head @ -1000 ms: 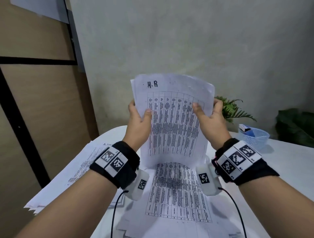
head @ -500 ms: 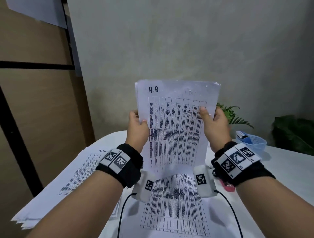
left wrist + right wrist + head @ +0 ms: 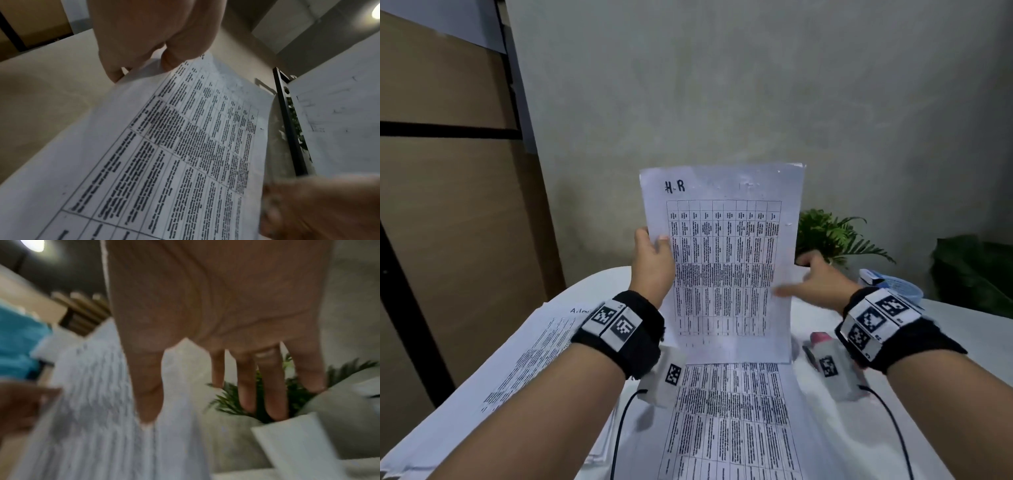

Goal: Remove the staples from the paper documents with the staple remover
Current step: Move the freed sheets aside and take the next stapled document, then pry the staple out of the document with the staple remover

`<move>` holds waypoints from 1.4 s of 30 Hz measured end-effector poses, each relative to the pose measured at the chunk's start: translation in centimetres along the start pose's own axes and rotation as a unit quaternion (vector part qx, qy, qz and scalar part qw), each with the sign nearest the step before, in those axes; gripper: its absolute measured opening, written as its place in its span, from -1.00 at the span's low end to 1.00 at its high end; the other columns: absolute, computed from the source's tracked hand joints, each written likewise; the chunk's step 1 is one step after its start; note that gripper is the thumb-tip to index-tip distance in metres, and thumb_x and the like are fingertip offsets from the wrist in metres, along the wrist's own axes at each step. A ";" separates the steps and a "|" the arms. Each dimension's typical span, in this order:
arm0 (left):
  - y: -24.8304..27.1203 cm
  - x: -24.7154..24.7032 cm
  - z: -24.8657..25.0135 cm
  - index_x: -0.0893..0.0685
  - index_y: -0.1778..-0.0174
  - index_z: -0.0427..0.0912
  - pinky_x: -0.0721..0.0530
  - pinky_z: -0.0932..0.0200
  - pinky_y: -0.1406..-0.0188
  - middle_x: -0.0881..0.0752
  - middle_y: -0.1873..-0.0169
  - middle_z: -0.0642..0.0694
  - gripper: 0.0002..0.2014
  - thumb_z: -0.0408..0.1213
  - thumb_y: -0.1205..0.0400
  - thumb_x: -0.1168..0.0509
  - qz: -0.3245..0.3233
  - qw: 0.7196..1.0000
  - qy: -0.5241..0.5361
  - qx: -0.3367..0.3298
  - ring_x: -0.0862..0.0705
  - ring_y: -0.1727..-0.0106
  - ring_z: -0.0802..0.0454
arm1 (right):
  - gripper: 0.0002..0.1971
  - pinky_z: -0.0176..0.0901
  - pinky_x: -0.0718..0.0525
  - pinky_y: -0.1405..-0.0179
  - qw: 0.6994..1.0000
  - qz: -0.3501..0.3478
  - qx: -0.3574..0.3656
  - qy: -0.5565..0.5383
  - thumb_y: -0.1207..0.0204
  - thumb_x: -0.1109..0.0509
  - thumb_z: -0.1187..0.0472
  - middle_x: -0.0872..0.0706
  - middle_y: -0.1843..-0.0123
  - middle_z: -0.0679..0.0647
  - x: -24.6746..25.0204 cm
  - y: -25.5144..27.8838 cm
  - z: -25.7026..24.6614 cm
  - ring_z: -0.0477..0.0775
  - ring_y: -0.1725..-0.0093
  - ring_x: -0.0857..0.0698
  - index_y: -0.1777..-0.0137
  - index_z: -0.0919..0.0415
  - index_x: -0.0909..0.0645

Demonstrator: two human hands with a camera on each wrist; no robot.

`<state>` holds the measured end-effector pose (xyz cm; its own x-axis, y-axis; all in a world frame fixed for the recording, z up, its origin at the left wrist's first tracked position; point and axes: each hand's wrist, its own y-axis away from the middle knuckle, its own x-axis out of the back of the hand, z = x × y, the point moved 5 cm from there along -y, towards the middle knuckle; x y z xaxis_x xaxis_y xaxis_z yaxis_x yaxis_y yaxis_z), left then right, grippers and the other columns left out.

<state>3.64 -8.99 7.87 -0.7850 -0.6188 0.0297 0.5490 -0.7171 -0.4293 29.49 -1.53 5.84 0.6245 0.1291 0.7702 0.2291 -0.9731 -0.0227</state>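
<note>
So I've got the sheet (image 3: 722,267) stood up on its bottom edge on the table (image 3: 945,322), right above the papers (image 3: 729,421) lying flat in front of me. My guess is I'm holding it upright like that to square it up or check the top corner for a staple, but honestly I can't make out any staple in these shots, too small and fuzzy.

Left hand (image 3: 652,260) has the sheet's left edge, thumb on the front, fingers wrapped behind, a proper pinch. From the left wrist view you can see the thumb pressing right on the printed side.

Right hand (image 3: 822,281) is off the sheet, just beside its right edge, fingers spread and straight, holding nothing. It's blurry, so can't tell if the thumb tip brushes the paper.

The remover (image 3: 820,339), the pink thing, sits on the table just under my right wrist, untouched. Probably what that hand needs next.

There's another stack (image 3: 524,359) on my left, and a basket (image 3: 900,286) and plant (image 3: 828,236) further back.
</note>
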 end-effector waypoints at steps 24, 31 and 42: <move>0.7 0.8 3.0 -0.46 0.03 -0.12 -0.67 -0.17 -0.01 -0.72 0.00 -0.30 -0.88 -0.29 -0.76 -0.03 -0.004 0.997 -0.043 -0.070 -0.69 0.01 -0.25 | -0.65 -0.17 -0.63 0.29 0.861 0.233 0.173 -0.418 -0.53 -0.39 0.15 -0.65 0.07 -0.04 5.2 4.5 -6.0 -0.04 0.11 -0.66 -0.30 0.08 -0.48; 3.1 0.4 4.6 -0.46 0.04 -0.14 -0.64 -0.04 0.19 -0.70 0.13 -0.31 -0.87 -0.33 -0.76 -0.03 -0.019 0.992 -0.036 -0.119 -0.60 0.21 -0.06 | -0.81 -0.22 -0.71 0.42 0.710 0.369 0.410 -0.437 -0.60 -0.28 -0.04 -0.66 0.19 -0.05 8.7 10.8 -16.6 -0.06 0.31 -0.69 -0.09 -0.08 -0.34; 5.9 0.7 6.5 -0.39 0.26 0.09 -0.40 0.13 0.45 -0.49 0.42 -0.06 -0.70 -0.40 -0.71 -0.06 -0.054 0.979 -0.015 -0.194 -0.42 0.43 0.06 | -0.70 -0.01 -0.74 0.17 0.782 0.336 0.373 -0.369 -0.46 -0.24 -0.25 -0.75 0.31 -0.02 5.6 9.6 -21.1 0.00 0.29 -0.74 0.17 -0.04 -0.58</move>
<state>8.15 -15.75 11.19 -0.8209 -0.5589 0.1173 0.3080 -0.6062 -0.7332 19.48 -14.20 23.40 0.9891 -0.0207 -0.1459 -0.1352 -0.5218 -0.8423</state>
